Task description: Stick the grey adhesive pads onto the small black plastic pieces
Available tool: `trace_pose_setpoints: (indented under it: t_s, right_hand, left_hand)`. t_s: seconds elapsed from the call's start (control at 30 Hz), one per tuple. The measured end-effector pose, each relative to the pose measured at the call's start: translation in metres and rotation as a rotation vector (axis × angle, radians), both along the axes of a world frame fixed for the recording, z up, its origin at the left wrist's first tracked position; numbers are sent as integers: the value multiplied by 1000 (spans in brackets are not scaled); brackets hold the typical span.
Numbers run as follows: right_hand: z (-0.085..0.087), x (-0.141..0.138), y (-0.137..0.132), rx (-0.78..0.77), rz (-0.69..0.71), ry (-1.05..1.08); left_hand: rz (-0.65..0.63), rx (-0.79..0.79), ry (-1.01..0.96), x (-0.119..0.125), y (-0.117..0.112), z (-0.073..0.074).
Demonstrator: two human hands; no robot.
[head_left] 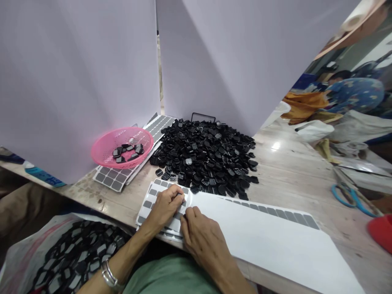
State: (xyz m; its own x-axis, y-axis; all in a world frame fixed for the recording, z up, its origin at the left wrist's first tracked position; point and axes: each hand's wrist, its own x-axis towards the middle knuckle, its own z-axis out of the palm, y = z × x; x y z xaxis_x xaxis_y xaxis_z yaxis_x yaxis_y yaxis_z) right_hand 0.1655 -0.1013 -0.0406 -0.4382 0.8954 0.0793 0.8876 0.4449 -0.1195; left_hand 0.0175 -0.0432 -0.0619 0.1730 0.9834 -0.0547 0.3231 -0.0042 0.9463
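Note:
My left hand (167,204), a silver bangle on its wrist, rests on a white sheet of grey rounded stickers (148,204). Its thumb and fingers are pinched together, with a trace of something dark at the tips that I cannot make out. Close beside it, my right hand (205,237) has curled fingers, closed over the sheet, and whatever they hold is hidden. White backing paper (263,232) stretches rightward from under the hands. Just beyond them lies a large heap of small black plastic pieces (208,155).
A pink basket (122,130) holding several stickered pieces stands on more sticker sheets (113,177). At lower left, a bag (27,253) is full of such pieces. Blue-handled scissors (352,200) and a red object (381,232) lie right. Pale panels (214,61) enclose the back; another person (355,94) sits beyond.

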Motion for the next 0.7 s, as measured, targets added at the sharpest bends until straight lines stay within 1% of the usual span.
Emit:
trace_pose_setpoints:
  t_s: [0.1, 0.17, 0.23, 0.3, 0.33, 0.4, 0.47, 0.53, 0.57, 0.6, 0.63, 0.7]
  right_hand:
    - [-1, 0, 4, -39, -16, 93]
    - [4, 4, 5, -149, -8, 279]
    - [11, 10, 3, -290, 33, 522]
    - [16, 20, -2, -393, 63, 715]
    - [17, 27, -4, -420, 60, 774]
    - [15, 41, -9, -465, 15, 839]
    - [10, 53, -14, -515, -67, 867]
    - [7, 62, -18, -549, -125, 882]
    - [6, 64, -19, -555, -140, 887]
    - [6, 65, -21, -553, -147, 889]
    - [7, 65, -22, -546, -148, 888]
    - [8, 64, -23, -522, -149, 887]
  left_hand:
    - [-5, -5, -34, 1, 1, -1]
    - [-7, -65, -105, 2, 3, -1]
    - [-1, -141, -217, 1, 5, 2]
    - [24, -213, -373, -4, 7, 8]
    - [47, -248, -460, -7, 9, 12]
    - [106, -314, -606, -16, 12, 20]
    - [151, -340, -657, -23, 18, 28]
    - [154, -290, -584, -25, 25, 32]
    - [150, -241, -490, -23, 30, 34]
    - [140, -174, -348, -21, 34, 34]
    - [120, -90, -142, -17, 37, 34]
    - [61, 69, 333, -6, 43, 32]
